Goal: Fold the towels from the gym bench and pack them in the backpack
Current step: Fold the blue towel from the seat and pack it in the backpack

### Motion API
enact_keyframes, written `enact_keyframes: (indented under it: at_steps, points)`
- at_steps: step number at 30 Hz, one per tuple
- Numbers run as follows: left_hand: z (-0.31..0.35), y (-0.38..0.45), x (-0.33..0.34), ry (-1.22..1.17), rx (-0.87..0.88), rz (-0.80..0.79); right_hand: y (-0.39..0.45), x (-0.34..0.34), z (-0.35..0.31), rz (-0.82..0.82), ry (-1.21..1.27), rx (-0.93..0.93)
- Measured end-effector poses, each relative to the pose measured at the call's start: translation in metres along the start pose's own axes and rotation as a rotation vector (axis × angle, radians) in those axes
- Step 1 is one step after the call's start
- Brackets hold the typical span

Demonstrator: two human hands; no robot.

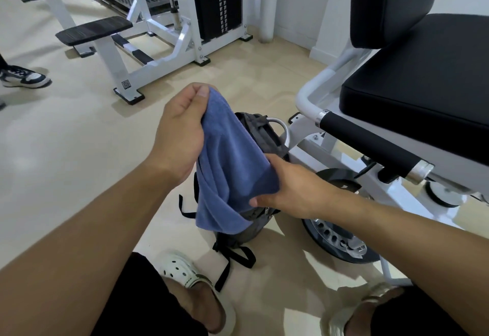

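Observation:
A folded blue towel point(232, 169) hangs between my hands above the floor. My left hand point(180, 134) pinches its top corner with thumb and curled fingers. My right hand point(296, 184) grips the towel's lower right edge. Directly under and behind the towel stands a dark grey backpack point(262, 134) on the floor, mostly hidden by the cloth; its black straps trail toward my feet. The black padded gym bench seat point(423, 97) is at the right, with no towel visible on it.
The bench's white frame, black handle point(370, 142) and a weight plate point(333, 240) crowd the right side. A white weight machine point(164, 34) stands at the back. Another person's shoe point(23, 77) is at the far left. My feet in white clogs point(190, 277) are below.

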State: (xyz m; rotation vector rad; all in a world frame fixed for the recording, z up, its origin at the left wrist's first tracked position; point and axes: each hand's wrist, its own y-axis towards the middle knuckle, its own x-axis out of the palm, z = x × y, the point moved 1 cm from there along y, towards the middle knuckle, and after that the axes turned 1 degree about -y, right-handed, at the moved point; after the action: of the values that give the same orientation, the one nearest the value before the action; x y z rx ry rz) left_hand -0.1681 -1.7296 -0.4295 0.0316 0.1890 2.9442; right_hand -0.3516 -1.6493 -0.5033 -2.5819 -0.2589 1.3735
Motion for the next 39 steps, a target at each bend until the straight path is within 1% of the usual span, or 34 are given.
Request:
enact_keyframes:
  at_steps: [3, 5, 7, 10, 11, 12, 14, 17, 18, 19, 21, 22, 23, 25, 26, 27, 29, 30, 31, 32, 34, 35, 37, 39]
  points:
    - [0.001, 0.005, -0.003, -0.126, -0.071, -0.02, 0.003, -0.004, 0.005, 0.019, 0.09, 0.069]
    - [0.002, 0.005, -0.006, -0.181, -0.107, -0.112, 0.009, -0.008, 0.01, 0.004, 0.156, 0.092]
    - [0.001, 0.005, -0.007, -0.189, -0.122, -0.204, 0.012, -0.01, 0.013, -0.077, 0.153, 0.081]
    - [0.0, 0.003, -0.008, -0.199, -0.143, -0.277, 0.011, -0.006, 0.017, -0.281, 0.207, 0.093]
    - [-0.001, 0.003, -0.008, -0.202, -0.147, -0.292, 0.011, -0.003, 0.019, -0.314, 0.183, 0.086]
    - [-0.001, 0.003, -0.008, -0.199, -0.148, -0.299, 0.012, -0.001, 0.019, -0.308, 0.116, 0.06]
    - [-0.002, 0.003, -0.007, -0.179, -0.146, -0.275, 0.013, 0.0, 0.02, -0.235, -0.035, 0.023]
    - [-0.005, 0.009, -0.013, -0.116, -0.121, -0.156, 0.011, -0.008, 0.019, -0.116, -0.131, 0.025]
    - [-0.007, 0.013, -0.017, -0.039, -0.084, -0.1, 0.01, -0.012, 0.021, -0.105, -0.149, 0.042]
    - [-0.009, 0.017, -0.022, 0.098, -0.038, -0.041, 0.008, -0.016, 0.023, -0.103, -0.135, 0.075]
    - [-0.013, 0.025, -0.033, 0.435, 0.042, 0.054, 0.004, -0.022, 0.028, -0.064, -0.026, 0.158]
    - [-0.016, 0.028, -0.04, 0.56, 0.046, 0.074, 0.003, -0.024, 0.029, -0.025, 0.019, 0.195]
    - [-0.022, 0.031, -0.047, 0.642, 0.026, 0.076, 0.001, -0.026, 0.028, 0.014, 0.03, 0.204]
    - [-0.034, 0.036, -0.059, 0.707, -0.032, 0.07, -0.006, -0.026, 0.015, 0.05, -0.01, 0.127]
    - [-0.038, 0.038, -0.063, 0.703, -0.054, 0.076, -0.012, -0.027, 0.002, 0.037, 0.002, 0.053]
    - [-0.04, 0.038, -0.066, 0.675, -0.073, 0.093, -0.02, -0.03, -0.013, -0.001, 0.067, -0.032]
    - [-0.04, 0.039, -0.066, 0.596, -0.101, 0.139, -0.04, -0.043, -0.041, -0.146, 0.32, -0.178]
    - [-0.039, 0.038, -0.064, 0.567, -0.104, 0.142, -0.049, -0.053, -0.051, -0.204, 0.435, -0.215]
    - [-0.04, 0.039, -0.063, 0.557, -0.105, 0.123, -0.055, -0.063, -0.054, -0.207, 0.492, -0.227]
    - [-0.04, 0.038, -0.061, 0.561, -0.105, 0.096, -0.057, -0.071, -0.053, -0.137, 0.459, -0.217]
    - [-0.04, 0.038, -0.059, 0.555, -0.12, 0.073, -0.052, -0.083, -0.039, 0.129, 0.142, -0.12]
    - [-0.041, 0.038, -0.058, 0.546, -0.129, 0.074, -0.049, -0.086, -0.031, 0.233, 0.011, -0.049]
    - [-0.039, 0.039, -0.055, 0.528, -0.141, 0.085, -0.046, -0.087, -0.023, 0.324, -0.032, 0.026]
    - [-0.036, 0.039, -0.05, 0.507, -0.145, 0.113, -0.045, -0.093, -0.019, 0.352, -0.032, 0.052]
